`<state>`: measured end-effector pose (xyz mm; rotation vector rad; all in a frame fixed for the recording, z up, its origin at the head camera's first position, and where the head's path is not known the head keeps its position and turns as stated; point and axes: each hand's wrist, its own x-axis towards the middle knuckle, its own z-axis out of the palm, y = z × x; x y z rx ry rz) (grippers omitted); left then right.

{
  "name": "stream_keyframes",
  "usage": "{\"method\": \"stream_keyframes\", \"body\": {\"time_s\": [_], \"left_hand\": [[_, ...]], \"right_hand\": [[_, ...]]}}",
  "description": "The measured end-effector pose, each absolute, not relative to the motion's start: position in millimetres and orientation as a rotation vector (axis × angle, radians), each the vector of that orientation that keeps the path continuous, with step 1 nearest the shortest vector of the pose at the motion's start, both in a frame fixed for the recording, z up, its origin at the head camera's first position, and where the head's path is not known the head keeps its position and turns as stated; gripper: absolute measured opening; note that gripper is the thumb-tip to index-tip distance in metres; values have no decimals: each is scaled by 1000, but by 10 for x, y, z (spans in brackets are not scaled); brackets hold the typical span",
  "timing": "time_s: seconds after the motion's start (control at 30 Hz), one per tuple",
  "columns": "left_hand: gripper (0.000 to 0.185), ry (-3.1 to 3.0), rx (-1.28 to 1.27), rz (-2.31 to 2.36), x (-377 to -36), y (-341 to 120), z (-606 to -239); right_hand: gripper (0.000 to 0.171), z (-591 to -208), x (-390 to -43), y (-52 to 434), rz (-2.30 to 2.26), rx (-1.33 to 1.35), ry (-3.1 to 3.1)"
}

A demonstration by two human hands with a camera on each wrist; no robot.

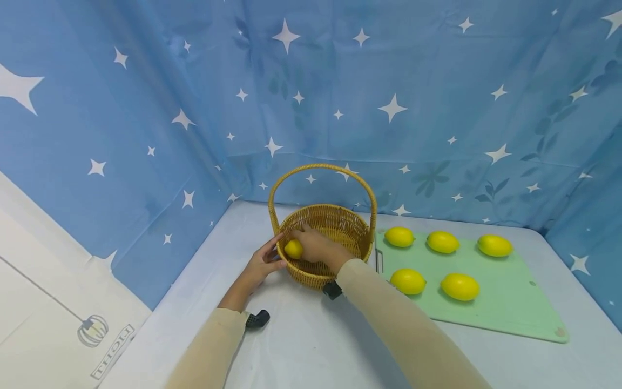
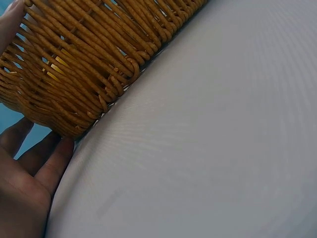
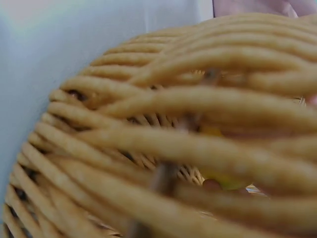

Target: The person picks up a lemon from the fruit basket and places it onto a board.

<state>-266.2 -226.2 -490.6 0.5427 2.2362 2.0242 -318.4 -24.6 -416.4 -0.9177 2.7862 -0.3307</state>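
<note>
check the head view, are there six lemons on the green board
No, the board carries five lemons; a sixth lemon is in the right hand at the basket.

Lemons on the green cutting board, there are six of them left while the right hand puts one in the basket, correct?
Not quite: five lemons lie on the green cutting board, not six, as the head view shows. The right hand does hold another lemon inside the basket.

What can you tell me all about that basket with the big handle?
The basket is round, woven from tan wicker, with a tall arched handle. It stands upright on the pale table, left of the green board. The left hand touches its outer wall. The right hand reaches inside, holding a lemon.
</note>
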Motion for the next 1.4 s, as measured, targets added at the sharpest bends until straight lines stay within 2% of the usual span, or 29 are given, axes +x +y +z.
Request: {"method": "stream_keyframes", "body": {"time_s": [0.67, 0.97, 1.4], "left_hand": [[79, 2285, 502, 2013, -2647, -2281, -4935], [80, 2282, 521, 2007, -2651, -2267, -4924], [78, 2272, 572, 2014, -2657, -2239, -4927]], "right_hand": [[60, -4124, -3047, -108, -393, -915, 2780], [53, -4060, -2998, 14, -409, -971, 2807], [59, -3990, -2936, 208, -411, -980, 2857]]}}
